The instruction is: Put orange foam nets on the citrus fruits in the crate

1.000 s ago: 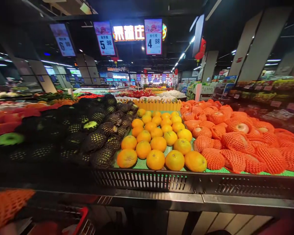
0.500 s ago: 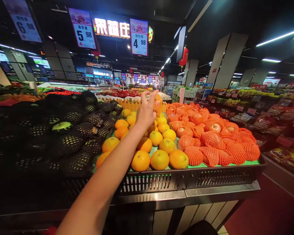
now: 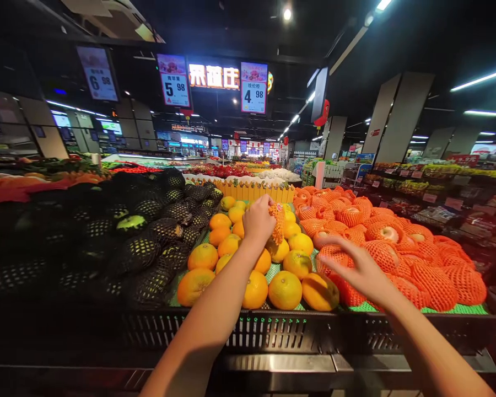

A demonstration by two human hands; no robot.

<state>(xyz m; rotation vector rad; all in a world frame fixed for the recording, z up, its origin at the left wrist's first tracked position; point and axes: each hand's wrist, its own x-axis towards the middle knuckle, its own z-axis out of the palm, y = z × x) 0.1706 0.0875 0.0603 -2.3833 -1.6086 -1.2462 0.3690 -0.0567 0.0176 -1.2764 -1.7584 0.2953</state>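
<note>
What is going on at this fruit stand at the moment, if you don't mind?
A person stands at a supermarket fruit bin. The left hand holds an orange foam net above the loose oranges. The right hand, fingers spread and holding nothing, reaches over the net-wrapped fruit. Fruit in black nets fills the bin's left side.

Supermarket produce section: price signs (image 3: 253, 87), orange piles (image 3: 248, 248).

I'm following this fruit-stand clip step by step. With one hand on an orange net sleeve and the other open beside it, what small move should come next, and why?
Probably the right hand moves left to take a bare orange. It hovers open and empty over the netted fruit, while the left hand holds an orange foam net sleeve above the oranges.
</note>
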